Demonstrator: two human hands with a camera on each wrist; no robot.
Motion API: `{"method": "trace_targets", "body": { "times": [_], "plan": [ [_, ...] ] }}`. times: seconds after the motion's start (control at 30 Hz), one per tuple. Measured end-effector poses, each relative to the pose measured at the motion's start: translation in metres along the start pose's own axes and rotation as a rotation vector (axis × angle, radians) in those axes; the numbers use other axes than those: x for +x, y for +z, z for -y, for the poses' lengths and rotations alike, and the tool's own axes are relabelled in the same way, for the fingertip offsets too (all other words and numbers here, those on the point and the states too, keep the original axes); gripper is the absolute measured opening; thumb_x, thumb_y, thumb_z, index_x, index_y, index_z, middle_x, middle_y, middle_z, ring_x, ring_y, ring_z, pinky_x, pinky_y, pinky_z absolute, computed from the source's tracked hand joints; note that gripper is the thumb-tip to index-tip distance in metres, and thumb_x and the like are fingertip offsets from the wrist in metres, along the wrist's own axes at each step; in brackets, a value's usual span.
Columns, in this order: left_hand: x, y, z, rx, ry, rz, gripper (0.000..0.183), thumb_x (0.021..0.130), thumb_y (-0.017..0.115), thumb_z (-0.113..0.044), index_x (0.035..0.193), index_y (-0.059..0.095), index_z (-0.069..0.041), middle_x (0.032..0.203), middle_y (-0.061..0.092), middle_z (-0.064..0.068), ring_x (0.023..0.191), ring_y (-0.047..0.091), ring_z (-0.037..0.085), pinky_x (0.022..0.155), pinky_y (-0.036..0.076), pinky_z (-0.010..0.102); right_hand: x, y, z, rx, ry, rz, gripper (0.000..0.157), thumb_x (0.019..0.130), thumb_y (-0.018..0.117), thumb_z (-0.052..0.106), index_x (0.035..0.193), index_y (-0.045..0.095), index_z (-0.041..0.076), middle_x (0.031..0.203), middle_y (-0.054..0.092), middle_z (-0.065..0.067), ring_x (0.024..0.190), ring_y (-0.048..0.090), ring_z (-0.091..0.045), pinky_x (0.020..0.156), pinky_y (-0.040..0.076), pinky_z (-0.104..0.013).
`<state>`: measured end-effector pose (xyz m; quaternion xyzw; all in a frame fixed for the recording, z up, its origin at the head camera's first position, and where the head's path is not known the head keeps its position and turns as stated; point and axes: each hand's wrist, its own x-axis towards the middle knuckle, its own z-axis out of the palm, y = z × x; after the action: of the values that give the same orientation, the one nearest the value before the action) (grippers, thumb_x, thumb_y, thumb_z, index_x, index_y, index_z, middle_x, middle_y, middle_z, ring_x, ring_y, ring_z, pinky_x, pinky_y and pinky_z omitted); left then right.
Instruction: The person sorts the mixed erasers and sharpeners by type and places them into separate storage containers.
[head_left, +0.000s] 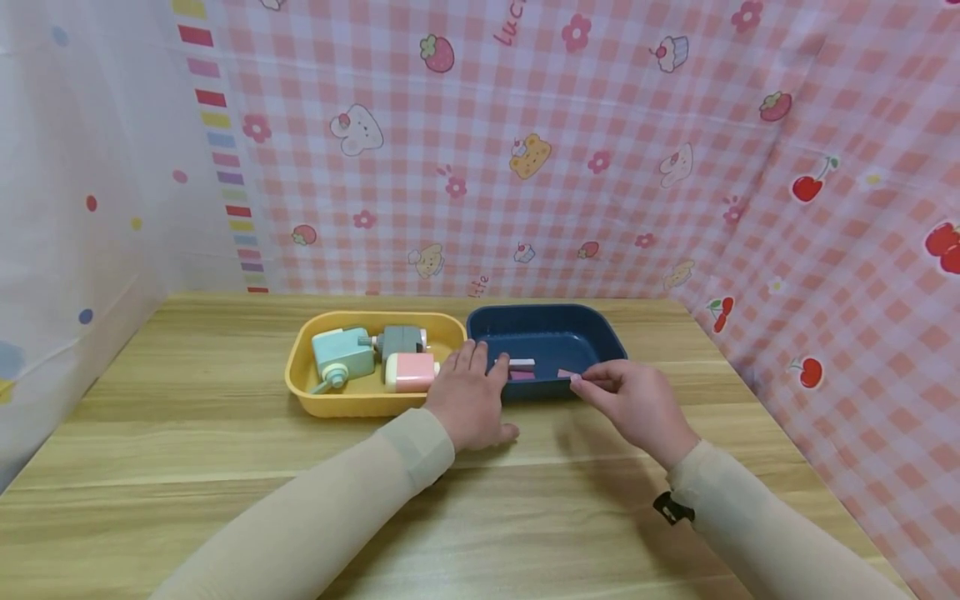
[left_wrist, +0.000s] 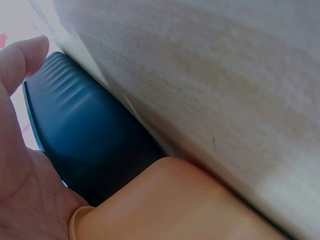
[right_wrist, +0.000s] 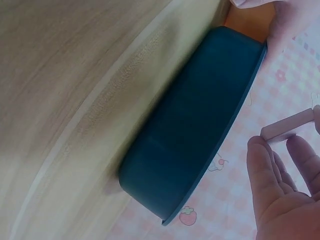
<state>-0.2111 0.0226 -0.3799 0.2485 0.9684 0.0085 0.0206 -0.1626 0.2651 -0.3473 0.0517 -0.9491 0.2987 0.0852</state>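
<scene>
My right hand (head_left: 637, 408) pinches a small flat pinkish block (right_wrist: 287, 125) between thumb and fingertips, just over the near rim of the dark blue tray (head_left: 551, 317). Inside that tray lie a pale grey bar (head_left: 521, 364) and a purple-pink piece (head_left: 521, 376), both partly hidden. With fingers stretched out, my left hand (head_left: 468, 400) rests over the spot where the blue tray meets the yellow tray (head_left: 300, 379). In the left wrist view its palm (left_wrist: 35, 195) touches the yellow rim.
The yellow tray holds a teal block-shaped toy (head_left: 345, 354) with a spout-like part, a grey toy (head_left: 401, 342) and a pink-and-cream toy (head_left: 411, 372). Both trays stand on a wood-grain table (head_left: 540, 517). Behind hangs a pink checked cloth (head_left: 480, 208).
</scene>
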Motion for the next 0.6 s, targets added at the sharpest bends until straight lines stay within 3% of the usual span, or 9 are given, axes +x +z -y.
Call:
{"method": "trace_targets", "body": {
  "times": [0.6],
  "plan": [
    [0.001,0.002,0.000,0.011,0.002,-0.015,0.109,0.087,0.066,-0.077,0.168,0.028,-0.016,0.174,0.024,0.021,0.163,0.020,0.041,0.134,0.018,0.052,0.011,0.003,-0.001,0.044,0.013,-0.039,0.032,0.097,0.076,0.042,0.106,0.082,0.012,0.099,0.082,-0.005,0.091,0.076,-0.019,0.073,0.059,-0.032]
  ]
}}
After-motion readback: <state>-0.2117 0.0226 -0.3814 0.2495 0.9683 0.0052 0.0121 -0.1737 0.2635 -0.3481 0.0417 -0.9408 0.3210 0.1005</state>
